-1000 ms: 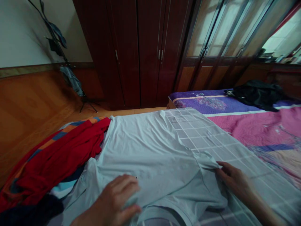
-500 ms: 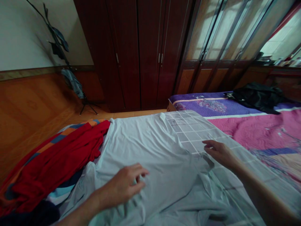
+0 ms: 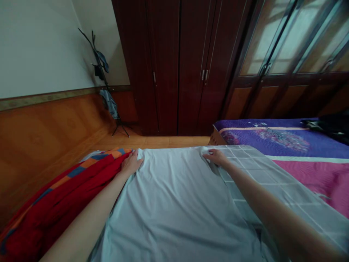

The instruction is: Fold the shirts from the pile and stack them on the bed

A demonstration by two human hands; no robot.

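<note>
A pale grey-white shirt [image 3: 174,196] lies spread flat over a checked sheet, its far edge straight and its cloth lightly creased. At the shirt's far left corner is my left hand [image 3: 132,163], thumb on the cloth and fingers closed about the edge beside a red garment. My right hand [image 3: 217,158] pinches the far right corner between thumb and fingers, where the fabric bunches slightly. Both arms reach forward along the shirt's sides. The near end of the shirt runs out of view.
Red clothing [image 3: 68,200] lies on an orange-and-blue checked cloth [image 3: 77,171] at left. The grey checked sheet [image 3: 283,196] extends right, beside a bed with a purple and pink cover [image 3: 286,140]. A coat stand [image 3: 105,78] and dark wardrobe [image 3: 191,72] stand beyond.
Both hands have moved forward from above the middle of the shirt to its far corners and closed on them. The shirt lies smoother, and the view has turned left.
</note>
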